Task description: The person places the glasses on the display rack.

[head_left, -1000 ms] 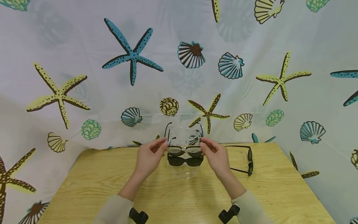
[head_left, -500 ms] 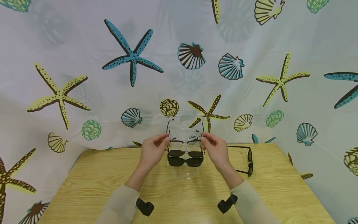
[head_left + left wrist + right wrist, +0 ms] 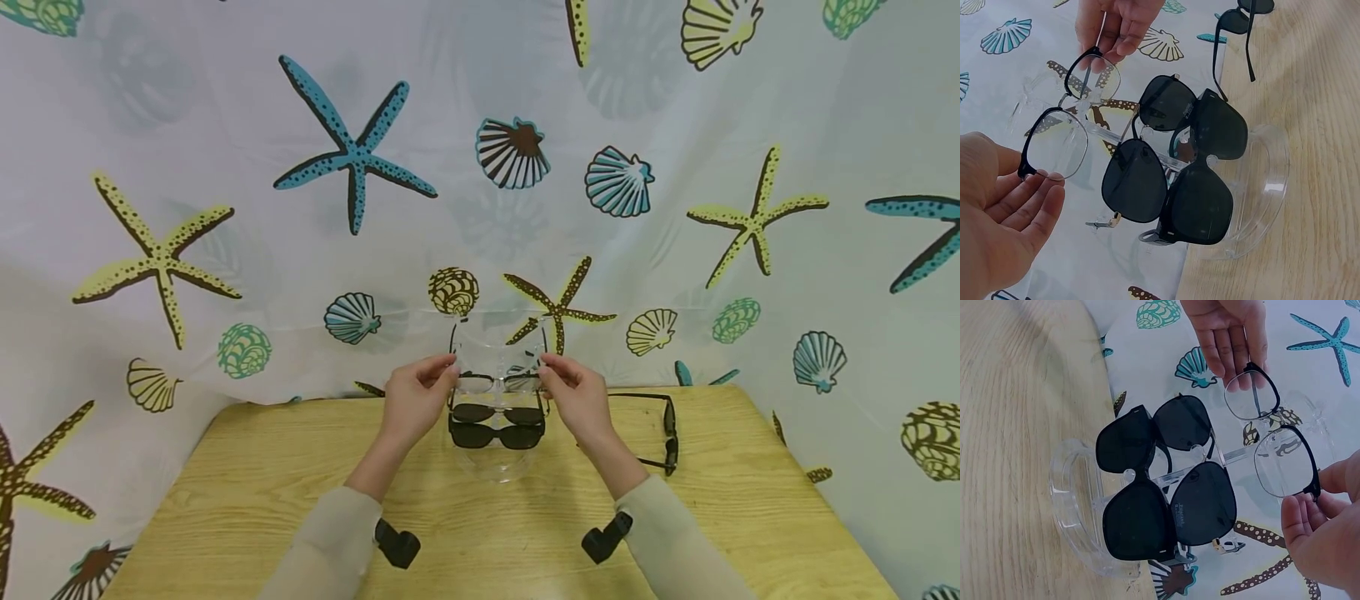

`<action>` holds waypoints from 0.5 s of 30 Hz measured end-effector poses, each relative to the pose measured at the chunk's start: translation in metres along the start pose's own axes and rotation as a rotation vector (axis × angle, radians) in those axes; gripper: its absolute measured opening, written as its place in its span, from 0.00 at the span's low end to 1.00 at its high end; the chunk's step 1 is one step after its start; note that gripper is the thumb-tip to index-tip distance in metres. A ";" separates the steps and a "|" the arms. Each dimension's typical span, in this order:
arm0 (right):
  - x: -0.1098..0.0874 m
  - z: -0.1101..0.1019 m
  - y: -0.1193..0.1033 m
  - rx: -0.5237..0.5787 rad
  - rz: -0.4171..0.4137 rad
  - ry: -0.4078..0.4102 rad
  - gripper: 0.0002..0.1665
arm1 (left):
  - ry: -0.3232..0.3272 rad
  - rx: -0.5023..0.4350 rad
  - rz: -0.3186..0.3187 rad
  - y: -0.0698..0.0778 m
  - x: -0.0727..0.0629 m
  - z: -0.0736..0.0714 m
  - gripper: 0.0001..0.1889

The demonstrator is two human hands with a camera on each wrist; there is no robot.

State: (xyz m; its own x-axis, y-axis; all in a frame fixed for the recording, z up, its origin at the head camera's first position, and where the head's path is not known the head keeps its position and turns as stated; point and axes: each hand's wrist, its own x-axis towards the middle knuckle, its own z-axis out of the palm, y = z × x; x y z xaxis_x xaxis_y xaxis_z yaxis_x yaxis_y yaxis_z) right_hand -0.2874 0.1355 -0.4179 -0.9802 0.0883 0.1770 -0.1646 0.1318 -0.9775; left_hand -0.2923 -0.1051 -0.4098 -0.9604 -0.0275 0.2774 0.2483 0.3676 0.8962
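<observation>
Both hands hold a pair of clear-lensed browline eyeglasses (image 3: 1055, 140) by its two sides, at the upper part of a clear plastic glasses stand (image 3: 1063, 506). My left hand (image 3: 417, 398) pinches one hinge corner between thumb and fingers. At the opposite corner my right hand (image 3: 576, 396) grips the frame the same way. Below the eyeglasses, the stand carries thin-framed dark sunglasses (image 3: 1134, 181). Thick black sunglasses (image 3: 1200, 203) sit lowest on it, slightly overlapping the pair above. The eyeglasses' bridge lies in front of the stand's post in both wrist views.
Another pair of black sunglasses (image 3: 670, 433) lies on the wooden table (image 3: 480, 533), right of the stand, arms pointing left and partly behind the right hand. A white curtain (image 3: 480, 233) printed with starfish and shells hangs close behind the stand.
The hands have raised the eyeglasses from just over the dark sunglasses to a higher spot on the stand, uncovering the thin-framed pair's lenses. Over the last half second they moved only slightly.
</observation>
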 end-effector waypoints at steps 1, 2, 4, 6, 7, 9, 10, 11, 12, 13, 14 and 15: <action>0.000 0.000 0.001 -0.001 0.004 -0.001 0.21 | 0.001 0.005 -0.003 -0.001 0.000 0.000 0.17; 0.001 0.000 0.002 -0.004 0.008 -0.003 0.21 | 0.002 0.009 -0.005 -0.001 0.000 0.001 0.17; 0.001 0.001 0.004 -0.007 0.018 -0.003 0.22 | 0.003 0.016 -0.006 -0.002 0.000 0.002 0.17; 0.002 0.001 0.006 -0.008 0.027 -0.002 0.22 | 0.005 0.017 -0.007 -0.002 0.000 0.002 0.17; 0.002 0.001 0.007 -0.011 0.027 0.000 0.21 | 0.005 0.018 -0.007 -0.002 0.000 0.003 0.17; 0.002 0.001 0.008 -0.018 0.028 0.002 0.21 | 0.004 0.016 -0.005 -0.002 0.000 0.003 0.17; 0.002 0.001 0.009 -0.020 0.028 0.002 0.21 | 0.004 0.015 -0.005 -0.003 0.000 0.003 0.17; 0.002 0.001 0.010 -0.022 0.027 0.002 0.21 | 0.004 0.015 -0.004 -0.003 -0.001 0.003 0.17; 0.002 0.002 0.010 -0.027 0.024 0.001 0.21 | 0.003 0.015 -0.004 -0.003 -0.001 0.004 0.17; 0.003 0.002 0.011 -0.029 0.023 0.001 0.21 | 0.003 0.018 -0.005 -0.004 -0.001 0.004 0.17; 0.003 0.002 0.011 -0.029 0.025 0.000 0.20 | 0.003 0.019 -0.005 -0.004 -0.001 0.004 0.17; 0.003 0.002 0.011 -0.030 0.028 0.001 0.20 | 0.004 0.022 -0.005 -0.004 -0.001 0.004 0.16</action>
State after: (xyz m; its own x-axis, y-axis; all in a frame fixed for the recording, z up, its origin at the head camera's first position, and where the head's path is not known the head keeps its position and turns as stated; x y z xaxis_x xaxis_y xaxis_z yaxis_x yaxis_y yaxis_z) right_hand -0.2925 0.1352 -0.4288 -0.9843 0.0928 0.1501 -0.1342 0.1588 -0.9782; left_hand -0.2930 -0.1034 -0.4152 -0.9611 -0.0326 0.2744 0.2409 0.3877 0.8897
